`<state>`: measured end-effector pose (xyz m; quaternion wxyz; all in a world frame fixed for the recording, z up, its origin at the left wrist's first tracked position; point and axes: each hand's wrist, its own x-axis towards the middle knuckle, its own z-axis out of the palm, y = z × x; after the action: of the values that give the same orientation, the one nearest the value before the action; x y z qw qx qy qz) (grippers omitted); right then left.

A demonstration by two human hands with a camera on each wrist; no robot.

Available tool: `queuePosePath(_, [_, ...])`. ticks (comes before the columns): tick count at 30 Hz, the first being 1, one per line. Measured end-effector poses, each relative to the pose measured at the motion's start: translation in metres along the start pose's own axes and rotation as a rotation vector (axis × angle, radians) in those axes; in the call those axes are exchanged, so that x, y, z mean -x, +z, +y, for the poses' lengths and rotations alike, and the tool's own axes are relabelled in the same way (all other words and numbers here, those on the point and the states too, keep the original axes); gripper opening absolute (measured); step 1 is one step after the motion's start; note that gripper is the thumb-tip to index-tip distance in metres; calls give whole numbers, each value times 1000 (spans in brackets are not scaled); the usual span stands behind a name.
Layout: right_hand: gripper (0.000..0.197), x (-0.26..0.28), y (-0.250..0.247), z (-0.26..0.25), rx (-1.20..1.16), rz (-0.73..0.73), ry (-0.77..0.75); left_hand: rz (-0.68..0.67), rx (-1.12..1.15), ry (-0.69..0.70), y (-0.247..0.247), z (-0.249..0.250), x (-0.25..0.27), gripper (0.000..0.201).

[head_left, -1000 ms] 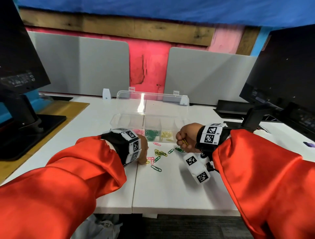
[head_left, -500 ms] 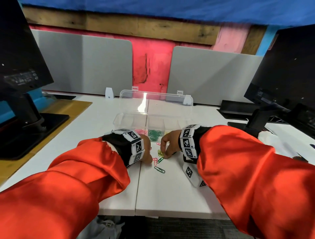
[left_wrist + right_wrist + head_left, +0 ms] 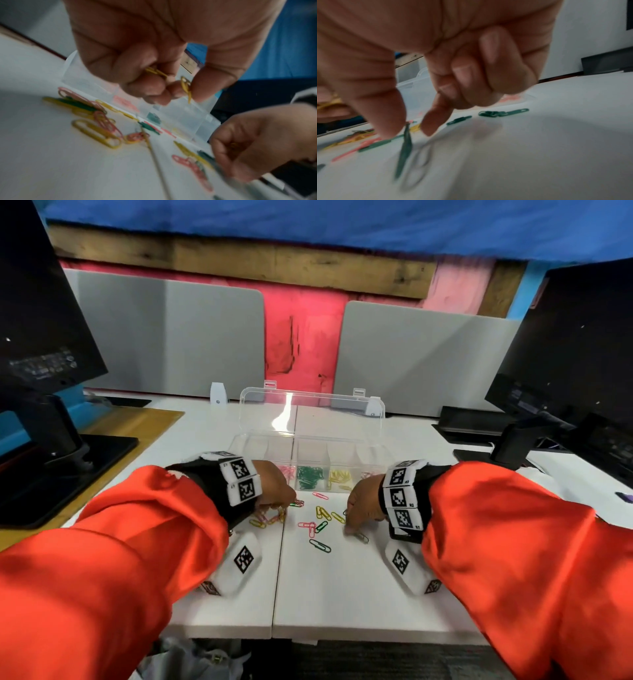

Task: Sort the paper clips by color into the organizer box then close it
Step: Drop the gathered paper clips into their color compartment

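The clear organizer box (image 3: 375, 440) stands open on the white desk, with pink, green (image 3: 310, 475) and yellow (image 3: 339, 475) clips in its front compartments. Loose paper clips (image 3: 320, 523) of mixed colours lie between my hands. My left hand (image 3: 277, 491) hovers over a left pile (image 3: 96, 129) and pinches yellow paper clips (image 3: 186, 86) between thumb and fingers (image 3: 180, 92). My right hand (image 3: 361, 508) reaches down to the desk; its thumb and forefinger (image 3: 412, 128) pinch one end of a green paper clip (image 3: 405, 148), which stands tilted. Its other fingers are curled in.
Black monitors stand at the left (image 3: 41, 337) and right (image 3: 575, 354) of the desk, their bases beside the work area. Grey divider panels (image 3: 171, 337) close off the back. The desk's front edge (image 3: 342, 633) runs near my body.
My right hand has come down from a raised fist near the box to the loose clips and taken hold of a green one. My left hand has stayed over the left pile.
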<state>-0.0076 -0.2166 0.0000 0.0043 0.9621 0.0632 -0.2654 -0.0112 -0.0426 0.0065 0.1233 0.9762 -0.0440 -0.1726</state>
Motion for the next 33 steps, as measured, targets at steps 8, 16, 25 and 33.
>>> queuePosePath(8, [36,-25,-5,-9,5,119,87,-42,756,-118,-3,-19,5,27])
queuePosePath(16, [28,-20,-5,-14,-93,67,149,5,1081,-67,-12,-41,16,22])
queuePosePath(25, [15,-10,-11,-3,-850,22,194,-112,1235,-55,-12,-51,23,36])
queuePosePath(33, [32,-5,-9,-29,-654,11,174,-97,1242,-127,-14,-65,23,38])
